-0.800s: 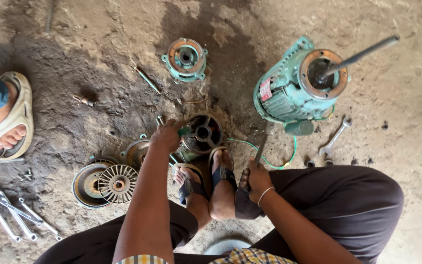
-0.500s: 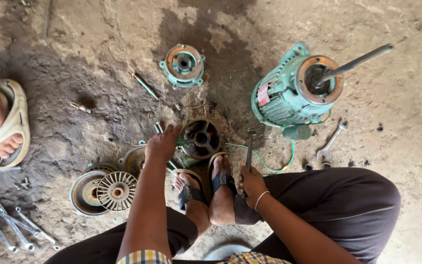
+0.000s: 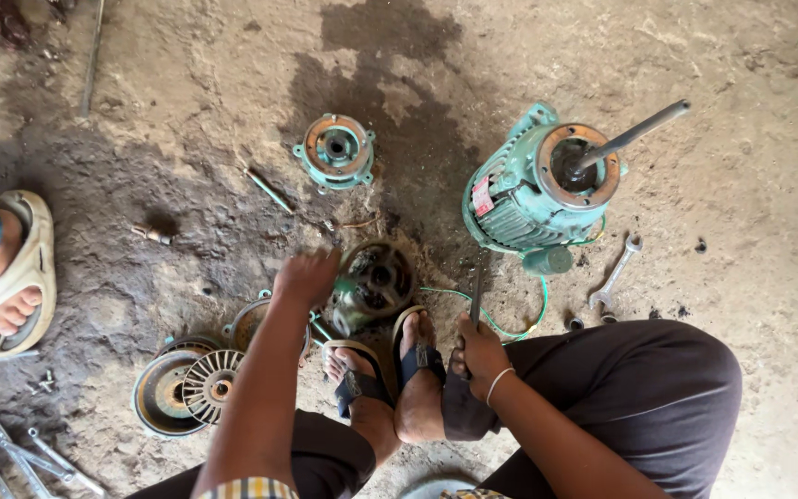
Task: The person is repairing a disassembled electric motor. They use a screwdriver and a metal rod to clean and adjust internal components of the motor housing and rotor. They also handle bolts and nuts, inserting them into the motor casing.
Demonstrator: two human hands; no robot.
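Note:
I squat on a dirt floor with both sandalled feet (image 3: 399, 374) in front of me. My left hand (image 3: 307, 277) rests on a dark round motor part (image 3: 376, 277) that stands tilted against my feet. My right hand (image 3: 480, 356) is shut on a thin dark metal tool (image 3: 477, 296) that points away from me, beside my right foot. A green motor body (image 3: 528, 199) with a long rod (image 3: 634, 134) sticking out of its rusty opening lies to the right.
A green end cover (image 3: 336, 150) lies farther out. A ribbed fan (image 3: 210, 383) and round covers (image 3: 161, 397) sit at the left. A spanner (image 3: 616, 273), a green wire (image 3: 510, 328) and more tools (image 3: 2, 444) lie about. Another person's sandalled foot (image 3: 2, 286) is at far left.
My left hand stays on the round motor part, which has tilted slightly. My right hand has lifted the thin tool a little. The view has shifted slightly.

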